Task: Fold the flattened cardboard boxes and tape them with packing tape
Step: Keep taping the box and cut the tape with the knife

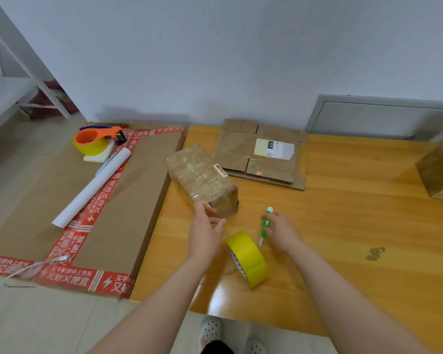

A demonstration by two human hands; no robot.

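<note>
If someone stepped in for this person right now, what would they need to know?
Left hand: open, at the near end of the taped box.
Right hand: holds the knife.
Tape roll sits on the table between the arms; flat boxes are stacked by the wall.
Done: one box folded and taped.
Left: fold and tape the flat boxes.

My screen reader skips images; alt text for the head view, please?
A person's left hand touches the taped cardboard box on a wooden table; the right hand holds a green cutter beside a yellow tape roll.
</note>
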